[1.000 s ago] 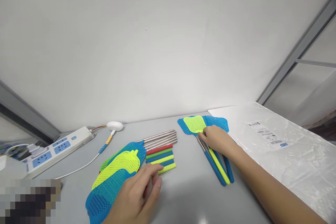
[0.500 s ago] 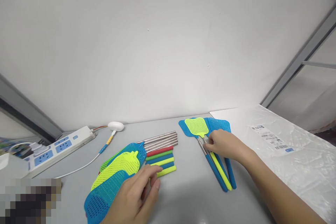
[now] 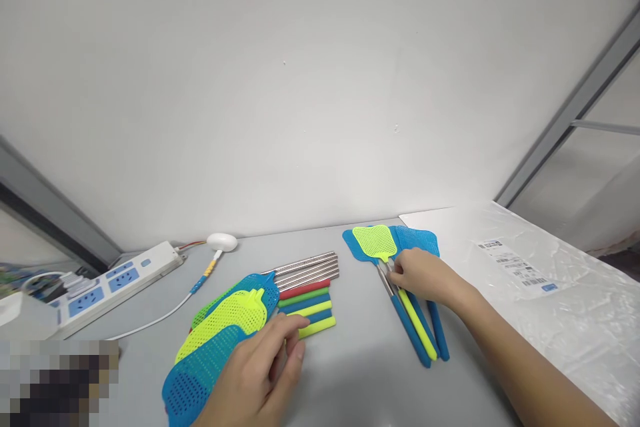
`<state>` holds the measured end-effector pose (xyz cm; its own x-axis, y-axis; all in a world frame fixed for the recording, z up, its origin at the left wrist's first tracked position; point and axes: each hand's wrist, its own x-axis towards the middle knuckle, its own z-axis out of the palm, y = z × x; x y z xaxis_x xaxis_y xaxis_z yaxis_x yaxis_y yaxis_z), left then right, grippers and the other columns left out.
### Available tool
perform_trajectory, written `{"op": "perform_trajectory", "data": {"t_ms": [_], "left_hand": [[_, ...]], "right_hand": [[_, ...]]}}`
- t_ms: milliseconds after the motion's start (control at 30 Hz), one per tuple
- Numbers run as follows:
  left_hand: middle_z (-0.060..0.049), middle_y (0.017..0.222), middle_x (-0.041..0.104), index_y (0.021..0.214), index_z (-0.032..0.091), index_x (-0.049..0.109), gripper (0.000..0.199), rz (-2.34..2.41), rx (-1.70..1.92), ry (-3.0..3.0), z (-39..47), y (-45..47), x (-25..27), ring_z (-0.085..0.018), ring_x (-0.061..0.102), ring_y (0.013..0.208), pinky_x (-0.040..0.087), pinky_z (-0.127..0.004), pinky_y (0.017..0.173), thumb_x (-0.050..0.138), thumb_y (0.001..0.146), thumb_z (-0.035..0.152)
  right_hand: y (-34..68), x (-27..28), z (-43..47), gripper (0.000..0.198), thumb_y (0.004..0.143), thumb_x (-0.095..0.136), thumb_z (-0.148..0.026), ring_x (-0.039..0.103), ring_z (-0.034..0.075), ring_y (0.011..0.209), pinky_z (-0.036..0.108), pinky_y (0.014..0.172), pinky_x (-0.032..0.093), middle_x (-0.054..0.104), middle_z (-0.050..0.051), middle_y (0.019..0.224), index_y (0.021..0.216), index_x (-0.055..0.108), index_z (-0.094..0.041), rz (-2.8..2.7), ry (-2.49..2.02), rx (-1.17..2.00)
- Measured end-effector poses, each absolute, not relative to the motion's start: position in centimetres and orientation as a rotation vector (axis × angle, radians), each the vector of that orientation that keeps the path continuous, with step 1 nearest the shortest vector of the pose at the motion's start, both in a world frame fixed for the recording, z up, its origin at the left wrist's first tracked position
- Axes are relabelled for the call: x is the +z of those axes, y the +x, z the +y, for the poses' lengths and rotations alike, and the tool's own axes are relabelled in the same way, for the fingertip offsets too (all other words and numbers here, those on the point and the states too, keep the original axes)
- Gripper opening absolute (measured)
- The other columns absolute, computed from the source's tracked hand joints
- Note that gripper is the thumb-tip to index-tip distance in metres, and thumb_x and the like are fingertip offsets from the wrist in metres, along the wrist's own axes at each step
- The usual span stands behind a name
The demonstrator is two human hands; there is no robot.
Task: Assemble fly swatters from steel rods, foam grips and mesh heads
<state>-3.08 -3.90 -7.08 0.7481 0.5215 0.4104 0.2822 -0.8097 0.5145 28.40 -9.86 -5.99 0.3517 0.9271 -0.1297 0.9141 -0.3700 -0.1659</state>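
On the right, my right hand (image 3: pixel 425 273) is closed round the metal shaft of a yellow fly swatter (image 3: pixel 374 241), just below its mesh head. That swatter lies over several blue fly swatters (image 3: pixel 419 240), their handles pointing toward me. My left hand (image 3: pixel 260 367) rests low at the centre, thumb and fingers apart, and I see nothing held in it. Beside it are loose mesh swatter heads, among them a yellow one (image 3: pixel 223 325) and a blue one (image 3: pixel 197 373). Coloured grips (image 3: pixel 317 327) lie in a row by its fingertips, below several metal rods (image 3: pixel 307 270).
A white power strip (image 3: pixel 125 277) with plugs stands at the left. Near it is a white oval device (image 3: pixel 222 242) on a cable. Clear plastic wrap with a printed label (image 3: pixel 520 267) covers the right side. A white wall (image 3: pixel 310 93) rises behind the grey table (image 3: pixel 350 373).
The handle end of the yellow swatter has shifted slightly left under my right hand, with the blue handle beside it. My left hand stays where it was.
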Motion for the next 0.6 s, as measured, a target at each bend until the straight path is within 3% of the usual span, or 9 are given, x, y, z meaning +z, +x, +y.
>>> {"op": "perform_trajectory", "data": {"t_ms": [200, 600], "left_hand": [[0.006, 0.069, 0.055, 0.114, 0.027, 0.047, 0.019, 0.604, 0.774, 2.49, -3.9, -3.1, -7.3, -0.01, 0.052, 0.054, 0.042, -0.021, 0.052, 0.044, 0.096, 0.026], [0.002, 0.079, 0.065, 0.103, 0.026, 0.055, 0.014, 0.455, 0.711, 2.654, -3.75, -3.23, -7.32, -0.012, 0.063, 0.067, 0.047, -0.022, 0.059, 0.047, 0.093, 0.022]], "right_hand": [[28.49, -6.11, -9.79, 0.035, 0.078, 0.051, -0.027, 0.034, 0.011, 0.044, 0.028, 0.044, 0.018, 0.038, -0.002, 0.047, 0.051, 0.03, -0.02, -1.727, -2.534, 0.31], [28.59, -6.17, -9.75, 0.034, 0.078, 0.051, -0.029, 0.039, 0.012, 0.045, 0.028, 0.045, 0.019, 0.045, 0.0, 0.049, 0.05, 0.034, -0.02, -1.708, -2.555, 0.31]]}}
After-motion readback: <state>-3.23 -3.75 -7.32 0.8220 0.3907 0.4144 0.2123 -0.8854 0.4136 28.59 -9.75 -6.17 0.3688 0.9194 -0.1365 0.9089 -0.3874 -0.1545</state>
